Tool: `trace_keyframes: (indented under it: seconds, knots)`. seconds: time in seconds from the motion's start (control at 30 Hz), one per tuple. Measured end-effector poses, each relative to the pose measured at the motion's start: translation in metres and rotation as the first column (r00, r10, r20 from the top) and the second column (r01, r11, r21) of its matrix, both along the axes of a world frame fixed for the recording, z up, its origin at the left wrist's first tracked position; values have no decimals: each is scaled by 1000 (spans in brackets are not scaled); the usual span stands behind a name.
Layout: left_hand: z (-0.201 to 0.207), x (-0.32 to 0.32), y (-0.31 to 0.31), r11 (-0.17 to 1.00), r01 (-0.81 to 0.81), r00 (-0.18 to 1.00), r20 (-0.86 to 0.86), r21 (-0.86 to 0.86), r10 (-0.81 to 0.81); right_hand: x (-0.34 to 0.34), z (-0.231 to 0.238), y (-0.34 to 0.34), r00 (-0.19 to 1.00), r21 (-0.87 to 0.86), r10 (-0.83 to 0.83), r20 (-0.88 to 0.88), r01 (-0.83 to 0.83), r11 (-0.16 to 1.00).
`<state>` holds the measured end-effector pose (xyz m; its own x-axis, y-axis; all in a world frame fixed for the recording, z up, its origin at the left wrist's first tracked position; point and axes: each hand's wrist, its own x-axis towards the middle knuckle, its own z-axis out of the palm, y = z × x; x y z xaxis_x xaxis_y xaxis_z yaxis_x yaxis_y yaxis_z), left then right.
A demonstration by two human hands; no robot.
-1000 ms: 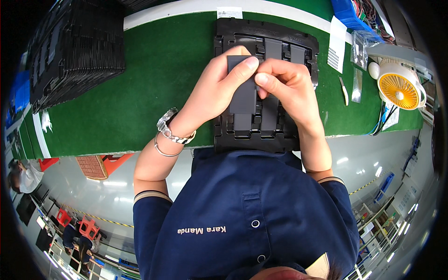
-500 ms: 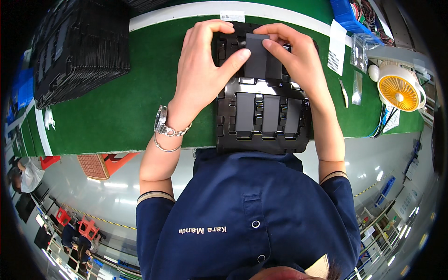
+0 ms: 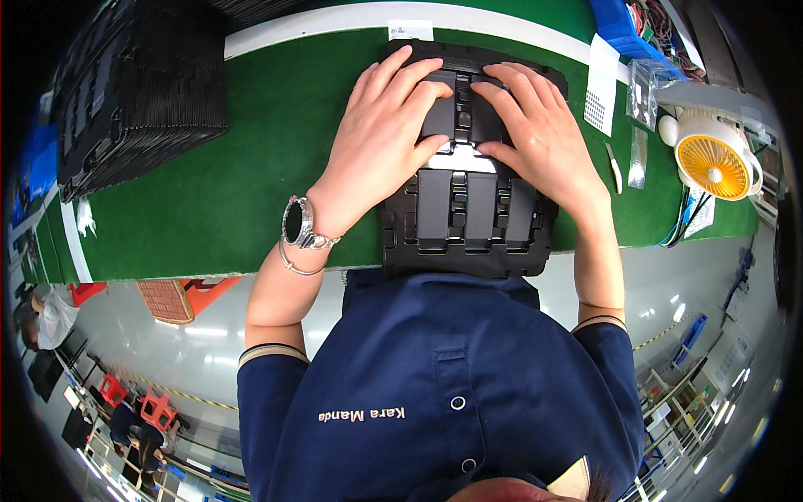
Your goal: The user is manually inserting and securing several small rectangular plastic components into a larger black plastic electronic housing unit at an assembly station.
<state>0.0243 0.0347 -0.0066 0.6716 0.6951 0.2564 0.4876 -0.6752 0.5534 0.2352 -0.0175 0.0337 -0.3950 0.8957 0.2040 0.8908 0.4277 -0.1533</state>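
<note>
A black moulded plastic tray (image 3: 468, 263) lies at the table's near edge with flat dark grey rectangular blocks in its slots. Three blocks fill the near row, among them a middle block (image 3: 479, 209). My left hand (image 3: 372, 146) rests on the far row's left block (image 3: 440, 109), fingers spread, thumb near the block's close end. Likewise, my right hand (image 3: 539, 138) lies with spread fingers over a far-row right block (image 3: 485, 117). Both hands partly cover the far row, so its outer parts are hidden. Neither hand lifts anything.
A tall stack of black trays (image 3: 142, 84) stands at the left on the green table (image 3: 259, 184). To the right are a knife (image 3: 615, 167), a printed sheet (image 3: 600, 84), clear plastic bags (image 3: 642, 96) and a white and yellow fan (image 3: 713, 163). A blue bin (image 3: 623, 29) holds wires.
Both hands have moved apart from one block held together over the far row. They now lie spread on separate blocks, which sit in the tray.
</note>
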Motion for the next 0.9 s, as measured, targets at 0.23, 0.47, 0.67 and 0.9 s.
trace_keyframes:
  seconds: [0.23,0.47,0.67,0.9]
  knots:
    - [14,-1,-3,765,150,914,383,-626,135,11,4,13,997,375,55,46,-68,925]
    - [11,-3,-10,215,547,652,573,-809,497,-46,12,-13,957,575,272,-100,-167,801]
    - [20,-7,-13,469,309,637,547,-827,544,-49,18,-20,783,-12,-54,-620,60,998]
    - [17,-7,-12,633,234,685,587,-738,431,-56,12,-20,342,-575,-502,-794,-156,803]
